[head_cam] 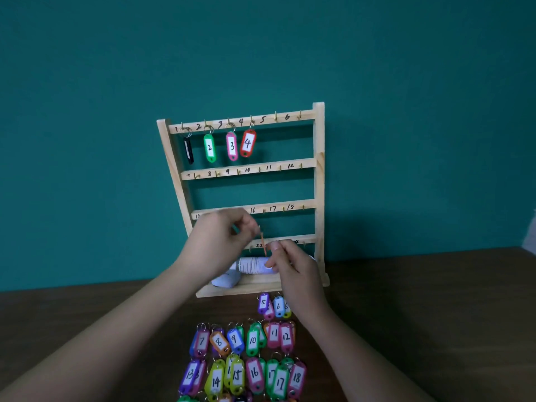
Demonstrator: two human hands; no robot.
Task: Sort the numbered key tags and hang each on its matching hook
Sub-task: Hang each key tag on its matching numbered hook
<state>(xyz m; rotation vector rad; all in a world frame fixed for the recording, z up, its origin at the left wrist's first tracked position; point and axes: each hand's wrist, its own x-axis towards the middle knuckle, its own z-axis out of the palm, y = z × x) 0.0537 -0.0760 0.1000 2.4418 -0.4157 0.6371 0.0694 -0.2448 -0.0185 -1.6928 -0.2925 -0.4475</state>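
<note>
Key tags (253, 340) lie in numbered rows on the worktop (406, 329), just in front of the wooden rack (319, 184). 5 and 6 sit nearest the rack base, then 7 to 12, then 13 to 18 closest to the person. Many are stacked in pairs, and more are cut off by the bottom edge.

One orange tag (263, 243) is off the worktop, held edge-on between both hands in front of the rack's lower rails. Its number is not readable. The left hand (223, 236) has its fingers curled and pinches the tag's upper end. The right hand (293, 268) pinches the lower end between thumb and fingers. Both forearms reach in from the bottom corners.

Four tags hang by rings on the rack's top rail: a black tag (188, 150) turned edge-on at hook 1, green tag 2 (209, 147), pink tag 3 (232, 146) and red tag 4 (248, 143).

A white printed roll (255, 265) lies on the rack base, partly hidden behind the hands. The rack stands upright against a teal wall (406, 111).
</note>
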